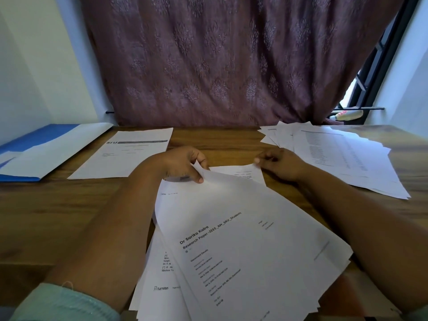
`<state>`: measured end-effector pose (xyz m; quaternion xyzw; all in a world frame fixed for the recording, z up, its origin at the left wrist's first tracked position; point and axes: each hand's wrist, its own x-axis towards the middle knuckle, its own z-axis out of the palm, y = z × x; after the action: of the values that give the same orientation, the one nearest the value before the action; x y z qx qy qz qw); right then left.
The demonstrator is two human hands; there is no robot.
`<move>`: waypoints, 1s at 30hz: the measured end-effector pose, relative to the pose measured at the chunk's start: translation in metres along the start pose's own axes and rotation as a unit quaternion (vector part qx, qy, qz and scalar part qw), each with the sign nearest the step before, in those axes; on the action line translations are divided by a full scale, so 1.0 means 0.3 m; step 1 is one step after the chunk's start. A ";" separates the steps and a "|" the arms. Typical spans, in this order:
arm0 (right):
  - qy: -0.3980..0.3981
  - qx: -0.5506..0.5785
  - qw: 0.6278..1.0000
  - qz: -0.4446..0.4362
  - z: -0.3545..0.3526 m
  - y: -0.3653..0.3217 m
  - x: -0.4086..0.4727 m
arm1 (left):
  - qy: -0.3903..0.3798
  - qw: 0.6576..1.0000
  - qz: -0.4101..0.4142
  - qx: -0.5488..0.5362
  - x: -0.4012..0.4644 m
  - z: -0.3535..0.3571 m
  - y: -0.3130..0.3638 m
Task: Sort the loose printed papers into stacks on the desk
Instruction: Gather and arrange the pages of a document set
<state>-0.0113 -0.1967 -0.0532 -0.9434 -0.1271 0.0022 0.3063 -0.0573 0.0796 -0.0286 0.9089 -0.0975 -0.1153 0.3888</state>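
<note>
Head view: loose printed papers lie fanned on the bench nearest the person, and everything else is placed from this pile. The left hand pinches the far corner of the top sheet between thumb and curled fingers, lifting it. The right hand, fingers curled, nips the far edge of a sheet underneath.

Risks, as I judge them: with both hands pulling at the far end, the top sheet could crease or tear, or drag lower pages askew. The near edge of the pile seems to overhang the bench, so pages might slide off.

Readable on the top sheet: "Dr Sarika Kalra" and "Research Paper -IEEE_RM_SRU_Students". A lower page reads "turnitin".

Beyond the pile to the left lies a sorted sheet headed "SRU"; further left, a blue-and-white folder. To the right, beyond, sits a spread stack, its print too small to read.
</note>
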 end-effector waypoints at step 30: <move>-0.071 0.452 0.889 0.007 -0.022 -0.034 -0.030 | -0.002 1.000 -0.006 0.027 -0.025 0.014 0.040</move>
<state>-0.0219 -0.1946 -0.0427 -0.7013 -0.1274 0.1287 0.6895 -0.0668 0.0706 -0.0218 0.9192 -0.0957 -0.1165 0.3637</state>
